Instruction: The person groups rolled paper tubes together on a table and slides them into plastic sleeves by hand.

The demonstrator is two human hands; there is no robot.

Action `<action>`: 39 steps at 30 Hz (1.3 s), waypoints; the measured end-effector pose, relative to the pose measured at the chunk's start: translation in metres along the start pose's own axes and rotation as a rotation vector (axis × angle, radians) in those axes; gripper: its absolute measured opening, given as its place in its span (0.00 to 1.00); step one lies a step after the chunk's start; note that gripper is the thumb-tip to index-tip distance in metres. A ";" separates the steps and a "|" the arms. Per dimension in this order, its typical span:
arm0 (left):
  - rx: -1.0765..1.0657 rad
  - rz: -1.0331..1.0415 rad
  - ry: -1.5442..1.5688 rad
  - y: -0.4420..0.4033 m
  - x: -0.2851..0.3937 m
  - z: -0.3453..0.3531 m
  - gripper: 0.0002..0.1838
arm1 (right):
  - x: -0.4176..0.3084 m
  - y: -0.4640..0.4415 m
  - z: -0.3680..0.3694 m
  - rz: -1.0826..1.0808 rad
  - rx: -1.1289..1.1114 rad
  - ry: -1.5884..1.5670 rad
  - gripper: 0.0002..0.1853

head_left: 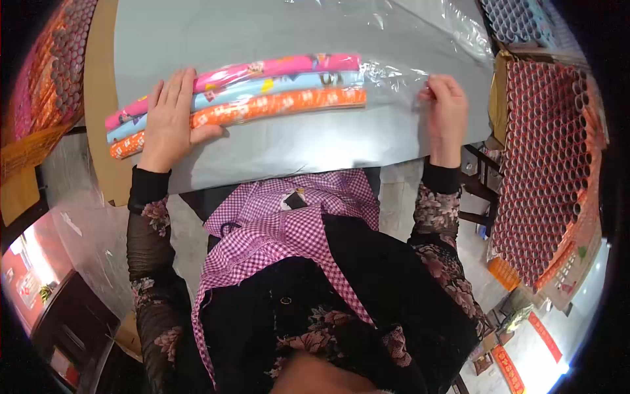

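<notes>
Left grip (169, 119) lies across three rolls (282, 85) inside clear plastic (395, 73)

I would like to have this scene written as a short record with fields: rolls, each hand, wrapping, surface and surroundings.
Rolls: three, side by side: pink, light blue in the middle, orange nearest the body
Left hand: laid flat across the rolls, toward their left ends
Right hand: apart from the rolls, fingers pinching clear plastic
Wrapping: clear plastic, reaching past the rolls' right ends
Surface: grey tabletop
Surroundings: red tubes stacked at the right, ends showing
</notes>
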State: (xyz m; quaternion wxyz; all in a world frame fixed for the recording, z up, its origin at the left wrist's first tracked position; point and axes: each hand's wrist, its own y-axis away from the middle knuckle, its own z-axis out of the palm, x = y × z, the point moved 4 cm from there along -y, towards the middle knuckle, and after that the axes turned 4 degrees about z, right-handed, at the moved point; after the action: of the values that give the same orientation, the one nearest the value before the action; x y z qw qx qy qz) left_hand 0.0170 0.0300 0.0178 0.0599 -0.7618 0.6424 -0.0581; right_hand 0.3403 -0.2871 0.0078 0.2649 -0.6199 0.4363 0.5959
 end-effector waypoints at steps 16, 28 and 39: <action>0.025 0.051 -0.031 -0.003 0.003 -0.002 0.62 | 0.006 0.005 -0.007 0.077 -0.416 -0.366 0.11; 0.000 0.039 -0.034 -0.003 0.007 -0.006 0.60 | 0.015 0.006 0.025 0.130 -0.475 0.175 0.20; -0.098 -0.031 0.042 0.005 0.008 -0.012 0.60 | 0.002 0.001 0.027 0.077 -0.299 0.329 0.17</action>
State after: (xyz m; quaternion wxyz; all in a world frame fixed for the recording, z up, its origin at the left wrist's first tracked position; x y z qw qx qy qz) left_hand 0.0115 0.0210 0.0285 0.0081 -0.7722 0.6338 -0.0434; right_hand 0.3257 -0.2651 0.0015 0.0723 -0.7242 0.4038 0.5543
